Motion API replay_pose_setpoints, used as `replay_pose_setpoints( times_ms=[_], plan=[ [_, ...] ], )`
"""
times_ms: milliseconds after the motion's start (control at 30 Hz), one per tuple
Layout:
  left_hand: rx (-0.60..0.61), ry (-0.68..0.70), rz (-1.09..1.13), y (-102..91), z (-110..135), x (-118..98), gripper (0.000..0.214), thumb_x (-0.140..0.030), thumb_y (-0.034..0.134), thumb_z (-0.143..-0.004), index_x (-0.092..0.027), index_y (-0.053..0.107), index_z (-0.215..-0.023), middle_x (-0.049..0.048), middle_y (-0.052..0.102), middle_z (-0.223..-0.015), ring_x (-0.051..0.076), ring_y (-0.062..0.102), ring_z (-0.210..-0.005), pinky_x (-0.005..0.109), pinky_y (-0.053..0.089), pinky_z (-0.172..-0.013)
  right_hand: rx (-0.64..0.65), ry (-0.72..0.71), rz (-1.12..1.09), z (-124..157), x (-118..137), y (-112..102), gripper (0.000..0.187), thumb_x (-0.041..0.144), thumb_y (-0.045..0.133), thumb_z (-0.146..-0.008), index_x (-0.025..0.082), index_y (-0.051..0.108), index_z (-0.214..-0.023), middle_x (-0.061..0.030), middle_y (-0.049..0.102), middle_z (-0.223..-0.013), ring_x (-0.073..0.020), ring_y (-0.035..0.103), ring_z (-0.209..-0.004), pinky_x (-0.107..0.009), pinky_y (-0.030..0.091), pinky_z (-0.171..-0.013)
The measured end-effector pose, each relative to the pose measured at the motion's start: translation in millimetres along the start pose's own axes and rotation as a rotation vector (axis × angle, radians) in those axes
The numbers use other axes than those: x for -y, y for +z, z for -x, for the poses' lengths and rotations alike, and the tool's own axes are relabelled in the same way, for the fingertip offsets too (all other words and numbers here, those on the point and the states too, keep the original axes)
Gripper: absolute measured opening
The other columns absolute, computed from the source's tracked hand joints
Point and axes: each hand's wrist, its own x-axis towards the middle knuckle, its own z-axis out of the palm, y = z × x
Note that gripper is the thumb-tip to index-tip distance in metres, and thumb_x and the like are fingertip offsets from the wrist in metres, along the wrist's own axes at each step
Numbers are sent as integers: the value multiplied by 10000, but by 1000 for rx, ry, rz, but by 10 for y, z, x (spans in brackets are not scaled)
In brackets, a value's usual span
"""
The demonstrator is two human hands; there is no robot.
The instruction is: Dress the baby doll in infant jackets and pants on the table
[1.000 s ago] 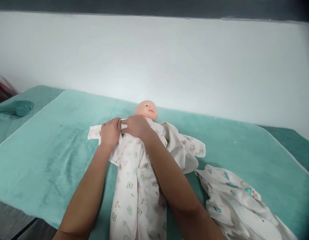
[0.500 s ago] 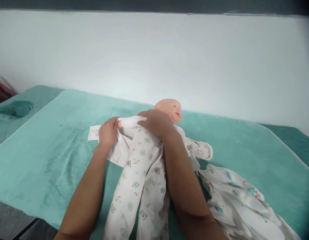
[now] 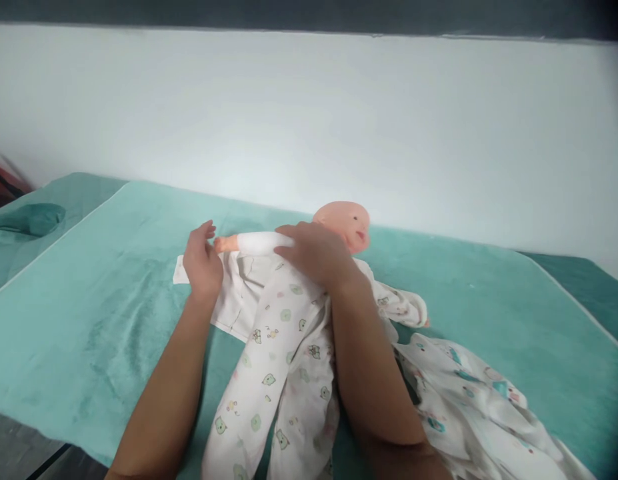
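A baby doll (image 3: 341, 223) lies on its back, its head toward the wall and turned to the right. It wears white printed trousers (image 3: 269, 360), and a white cloth sleeve covers its arm on the left, with the small bare doll hand (image 3: 226, 244) sticking out. My right hand (image 3: 316, 253) wraps over the doll's shoulder and upper arm, thumb and fingers closed about it. Right beside the doll's hand is my left hand (image 3: 203, 260), fingers apart and raised, holding nothing. A spread white garment (image 3: 233, 307) lies under the doll; its printed sleeve (image 3: 401, 303) is on the doll's other arm.
A crumpled white printed cloth (image 3: 483, 407) lies at the lower right. Teal sheeting (image 3: 113, 320) covers the table, which meets a white wall (image 3: 289, 120) at the back. A red object (image 3: 3, 183) shows at the far left edge.
My left hand has let go of the sleeve end and opened, shifting slightly left. More of the doll's hand and wrist now shows. My right hand keeps its hold.
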Motion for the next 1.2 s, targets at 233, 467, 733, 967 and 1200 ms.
replay_pose_setpoints(
  times_ms=[233,467,733,967,1200],
  plan=[
    [299,279,-51,123,119,-174,484,-374,250,-1057,-211,513,-1428,105,644,-1349,231,586,-1252,388,443,-1067,74,-274,88,-186,352,376,311,234,406,-991,144,668,-1132,-146,686,-1094,-290,619,-1021,-411,464,-849],
    [494,311,-355,193,142,-147,507,-479,306,-1041,-237,525,-1429,109,692,-1225,296,614,-1158,420,434,-976,-55,-110,-355,-199,-68,318,368,267,416,-985,212,634,-1277,-69,696,-1269,-213,635,-1140,-331,482,-955],
    [442,343,-409,229,156,-110,493,-482,319,-1036,-222,561,-1379,126,688,-1209,309,582,-1164,422,402,-966,-266,-10,-739,398,-535,507,452,427,395,-1007,249,570,-1383,-48,617,-1423,-168,560,-1312,-299,452,-1071],
    [371,380,-456,230,182,-30,491,-473,304,-1040,-203,588,-1335,141,698,-1178,314,560,-1160,423,383,-975,-442,161,-273,651,-961,805,446,124,354,-924,194,659,-1241,-90,706,-1261,-208,594,-1211,-462,217,-1217],
    [306,384,-423,185,170,-110,389,-340,366,-1027,-172,620,-1269,145,673,-1216,327,565,-1154,456,424,-959,-600,438,-311,604,-1098,848,408,108,424,-863,205,655,-1185,-67,735,-1173,-223,625,-1106,-435,265,-1143]
  ],
)
